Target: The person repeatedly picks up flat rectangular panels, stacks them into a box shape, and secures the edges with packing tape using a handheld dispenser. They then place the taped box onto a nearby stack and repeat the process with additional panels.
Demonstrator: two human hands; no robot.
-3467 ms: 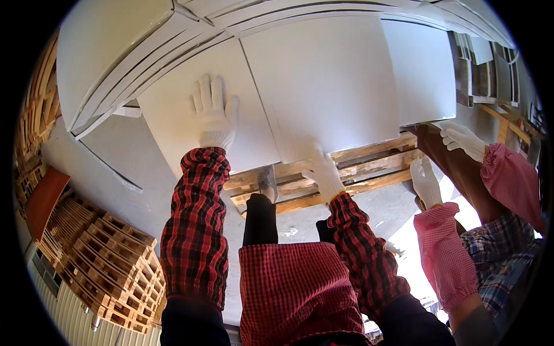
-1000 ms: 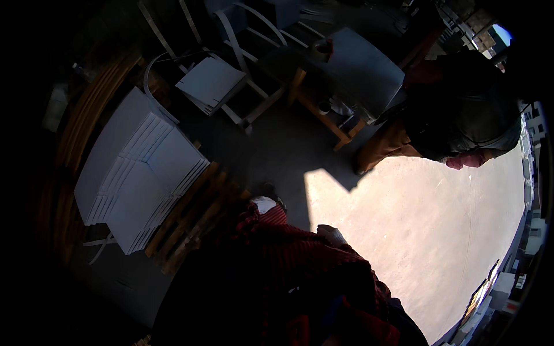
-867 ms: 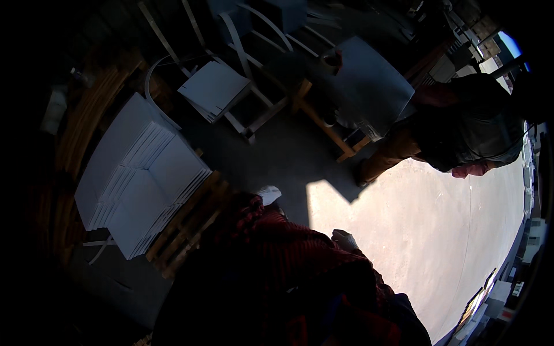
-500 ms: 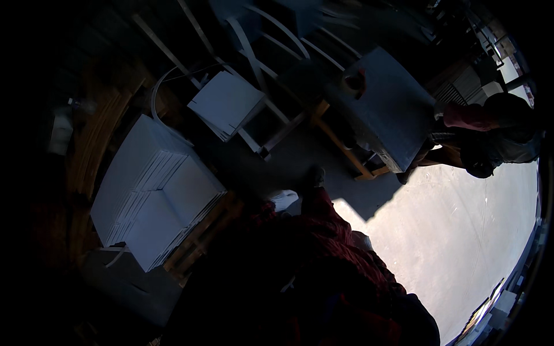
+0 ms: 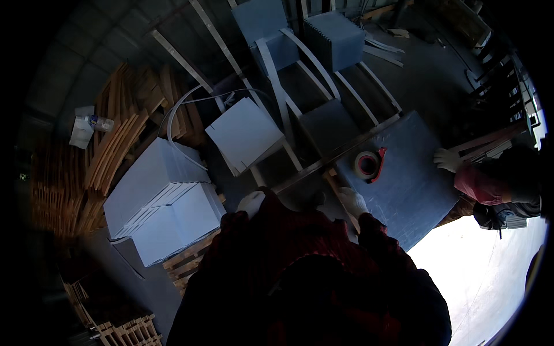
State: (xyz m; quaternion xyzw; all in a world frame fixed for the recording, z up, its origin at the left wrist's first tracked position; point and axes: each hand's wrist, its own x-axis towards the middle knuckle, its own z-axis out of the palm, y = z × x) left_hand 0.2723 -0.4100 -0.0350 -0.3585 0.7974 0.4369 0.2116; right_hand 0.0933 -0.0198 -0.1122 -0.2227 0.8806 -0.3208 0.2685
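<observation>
My right hand (image 5: pixel 352 202), in a white glove, rests at the near left edge of a dark grey flat panel (image 5: pixel 404 190), its fingers stretched out and nothing seen in them. On that panel lies a red tape dispenser (image 5: pixel 381 163) with a roll of tape. My left hand (image 5: pixel 251 203), also gloved in white, is low beside my body, nearest the stack of white sheets (image 5: pixel 190 216) on its left. Shadow hides how its fingers lie. Across the panel, a co-worker's gloved hand (image 5: pixel 447 160) touches the far right edge.
Ahead, a smaller pile of white sheets (image 5: pixel 244 132) lies on a metal frame (image 5: pixel 271 81). Grey stacked blocks (image 5: pixel 334 40) stand farther back. Wooden slats (image 5: pixel 115 144) are heaped at left, with a plastic bottle (image 5: pixel 101 123) on them. A wooden pallet (image 5: pixel 193 259) supports the white stack.
My view has tilted and brightened. Both my gloved hands now show, the right one at the panel's edge. The tape dispenser is plainer, and the co-worker's hand remains at the panel.
</observation>
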